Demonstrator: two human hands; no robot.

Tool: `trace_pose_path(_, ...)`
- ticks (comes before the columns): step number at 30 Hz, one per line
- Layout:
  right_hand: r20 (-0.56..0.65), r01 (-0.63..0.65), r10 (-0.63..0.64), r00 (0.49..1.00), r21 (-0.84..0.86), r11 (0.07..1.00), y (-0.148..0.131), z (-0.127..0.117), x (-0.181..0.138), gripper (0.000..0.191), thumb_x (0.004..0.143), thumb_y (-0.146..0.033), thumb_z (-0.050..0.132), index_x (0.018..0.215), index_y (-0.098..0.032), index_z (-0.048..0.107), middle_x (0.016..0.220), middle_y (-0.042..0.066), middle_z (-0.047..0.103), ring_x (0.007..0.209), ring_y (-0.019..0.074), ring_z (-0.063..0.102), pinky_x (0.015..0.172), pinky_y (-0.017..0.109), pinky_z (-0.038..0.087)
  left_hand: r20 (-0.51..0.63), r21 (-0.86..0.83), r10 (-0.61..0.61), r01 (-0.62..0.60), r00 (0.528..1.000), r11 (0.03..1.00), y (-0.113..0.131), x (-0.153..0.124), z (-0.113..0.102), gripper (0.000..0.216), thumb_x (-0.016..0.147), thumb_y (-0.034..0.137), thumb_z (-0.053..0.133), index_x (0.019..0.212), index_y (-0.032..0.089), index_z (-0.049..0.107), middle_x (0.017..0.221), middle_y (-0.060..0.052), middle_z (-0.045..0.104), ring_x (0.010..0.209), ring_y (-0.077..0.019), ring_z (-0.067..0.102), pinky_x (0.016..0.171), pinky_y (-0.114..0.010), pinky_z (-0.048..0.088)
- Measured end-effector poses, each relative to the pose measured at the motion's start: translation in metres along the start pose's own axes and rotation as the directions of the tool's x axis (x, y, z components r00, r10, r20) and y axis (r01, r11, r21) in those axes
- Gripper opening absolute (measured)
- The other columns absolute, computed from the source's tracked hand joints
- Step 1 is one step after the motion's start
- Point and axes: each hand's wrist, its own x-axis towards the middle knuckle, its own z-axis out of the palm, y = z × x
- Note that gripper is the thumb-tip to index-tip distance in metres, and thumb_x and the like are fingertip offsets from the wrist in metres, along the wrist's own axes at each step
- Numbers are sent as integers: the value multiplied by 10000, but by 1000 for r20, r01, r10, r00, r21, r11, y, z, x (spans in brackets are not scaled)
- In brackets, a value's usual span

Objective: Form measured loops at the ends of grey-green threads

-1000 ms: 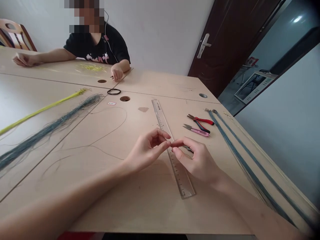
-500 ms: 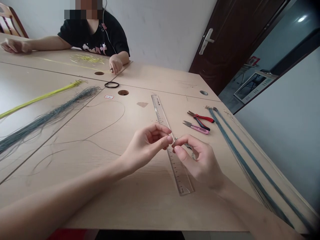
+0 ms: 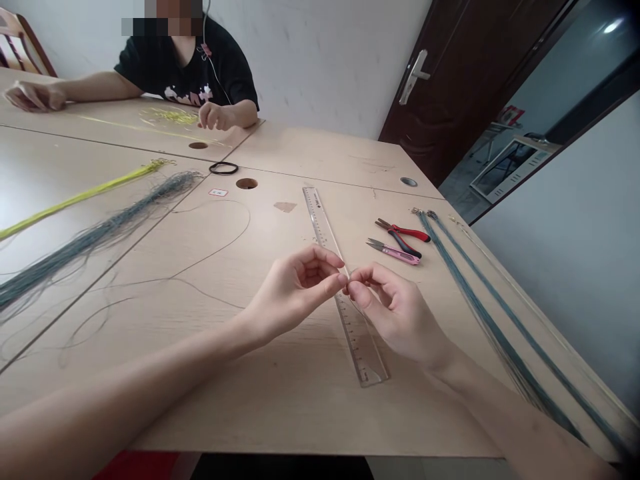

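Where the bare left hand and the bare right hand sit tip to tip, a long, flat, see-through plastic ruler lies below them on the light brown wooden table. It is shiny, with straight sides and little dark marks down its left edge. Its long way runs from near to far, the far end leaning left and the near end leaning right. On each hand, the thumb and pointing finger are close together, but I cannot tell if they pinch anything. Thin grey thread curls on the left. Red-and-black pliers and pink-handled snips lie beyond the right hand, tips pointing left.
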Motion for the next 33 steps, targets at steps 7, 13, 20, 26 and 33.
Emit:
trace_pose_path(7, -38, 316, -358, 933, -389, 866, -2, 1, 2, 101, 898, -144, 396, 820, -193, 440, 760, 13, 503, 702, 150, 462, 677, 316, 375, 13, -14, -80, 80, 997, 997, 4, -1, 2, 81, 824, 202, 587, 855, 135, 552, 701, 12, 575, 659, -85, 529, 639, -205, 449)
trace_pose_path(13, -107, 273, -344, 933, -415, 868, 0, 0, 3, 104, 901, -139, 402, 820, -183, 450, 754, 15, 513, 695, 146, 476, 671, 305, 383, 115, 5, -157, 158, 981, 987, 4, -4, 6, 171, 868, 261, 511, 841, 124, 610, 802, -20, 608, 756, -118, 539, 735, -247, 438)
trace_pose_path(20, -133, 268, -353, 926, -428, 863, -2, 0, 1, 99, 893, -135, 442, 803, -164, 469, 738, 7, 521, 687, 129, 477, 690, 296, 381, 89, 142, -162, 148, 983, 979, 8, -7, 10, 141, 836, 232, 567, 756, 141, 640, 688, 24, 595, 658, -78, 517, 617, -175, 401)
trace_pose_path(26, -107, 294, -363, 925, -403, 867, -5, -1, 1, 92, 894, -129, 448, 811, -157, 473, 754, 8, 529, 704, 121, 489, 693, 285, 385, 55, 155, -116, 106, 992, 982, 4, -7, 9, 155, 836, 221, 564, 716, 139, 617, 664, 34, 592, 643, -65, 532, 599, -157, 412)
trace_pose_path(33, -188, 239, -311, 932, -327, 914, -7, -3, 0, 82, 881, -129, 463, 812, -162, 492, 748, -10, 526, 719, 105, 499, 674, 247, 384, 60, 99, -61, 54, 996, 994, 3, -8, 7, 131, 838, 195, 568, 723, 141, 598, 669, 41, 589, 653, -51, 536, 612, -136, 427)
